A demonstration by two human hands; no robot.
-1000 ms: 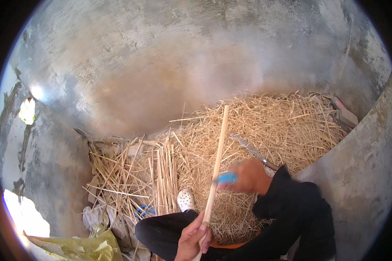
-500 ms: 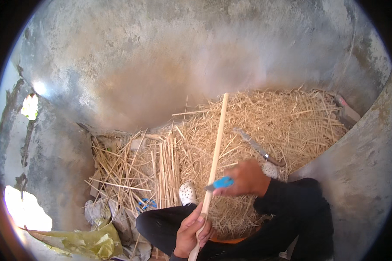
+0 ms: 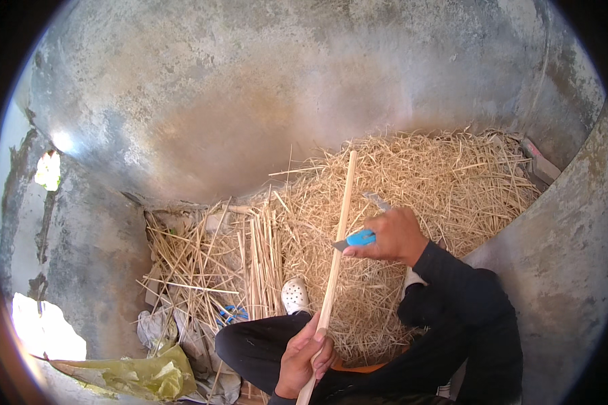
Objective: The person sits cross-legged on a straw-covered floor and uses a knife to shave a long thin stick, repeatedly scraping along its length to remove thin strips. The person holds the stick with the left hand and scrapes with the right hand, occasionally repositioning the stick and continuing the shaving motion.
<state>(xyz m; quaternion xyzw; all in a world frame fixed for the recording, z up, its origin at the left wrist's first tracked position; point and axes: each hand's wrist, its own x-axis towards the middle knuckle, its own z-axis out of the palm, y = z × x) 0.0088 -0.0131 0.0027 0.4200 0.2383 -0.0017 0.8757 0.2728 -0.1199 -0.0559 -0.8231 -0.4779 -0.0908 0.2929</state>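
Note:
My left hand [image 3: 307, 359] is wrapped round the lower part of a long pale wooden strip [image 3: 338, 250], which slants up and away from me over the shavings. In my right hand [image 3: 396, 236] is a blue-handled utility knife [image 3: 360, 238]. Its dark blade crosses the strip's right edge about midway up; whether it bites into the wood cannot be told. Partly hidden behind my right hand lies a curved blade tool [image 3: 377, 200], with only its blade end showing.
Thick wood shavings [image 3: 452, 182] cover the ground up to a concrete wall [image 3: 250, 81]. To the left lie a bundle of thin sticks [image 3: 260, 256], scattered sticks [image 3: 189, 263] and a yellowish plastic sheet [image 3: 128, 373]. A white clog [image 3: 294, 295] is on my foot, and a brick-like block [image 3: 542, 162] sits far right.
My right hand has moved the knife up and away along the strip, and now covers the curved tool's handle. My left hand keeps its hold low on the strip.

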